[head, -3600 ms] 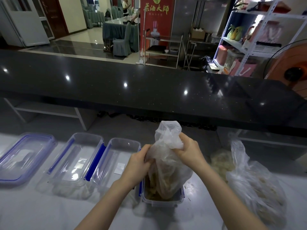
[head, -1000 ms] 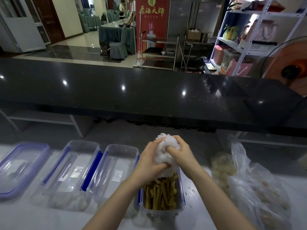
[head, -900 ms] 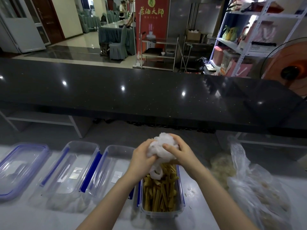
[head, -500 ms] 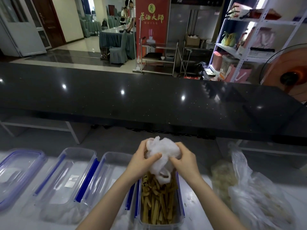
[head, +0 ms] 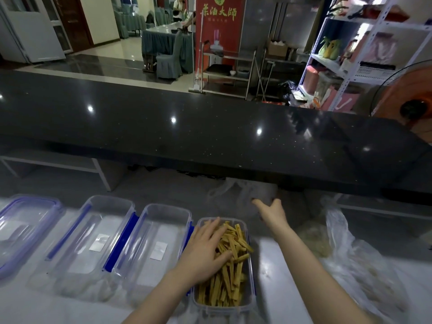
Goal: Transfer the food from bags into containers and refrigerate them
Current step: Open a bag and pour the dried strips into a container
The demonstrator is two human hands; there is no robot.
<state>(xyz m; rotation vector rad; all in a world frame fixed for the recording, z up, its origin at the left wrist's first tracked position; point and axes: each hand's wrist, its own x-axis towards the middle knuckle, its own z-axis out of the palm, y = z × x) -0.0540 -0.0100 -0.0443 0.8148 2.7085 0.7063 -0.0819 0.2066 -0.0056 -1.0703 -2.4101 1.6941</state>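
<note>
A clear container [head: 252, 277] with blue clips stands on the white worktop in front of me, full of yellow-brown food strips [head: 230, 279]. My left hand [head: 205, 249] lies flat on the strips at the container's left side, fingers spread. My right hand [head: 271, 211] reaches forward past the container, fingers apart. The emptied, crumpled plastic bag [head: 243, 191] lies just beyond its fingertips, under the black counter's overhang. A full plastic bag of food [head: 364, 279] sits to the right.
Two empty clear containers [head: 93, 242] [head: 154, 244] and a blue-rimmed lid [head: 23, 228] line up to the left. A second bag of pale food [head: 311, 239] lies right of my forearm. A raised black counter [head: 210, 136] runs across the back.
Both hands held the balled-up empty bag above the container. Now my right hand has carried it forward and let it go, and my left hand has dropped onto the strips.
</note>
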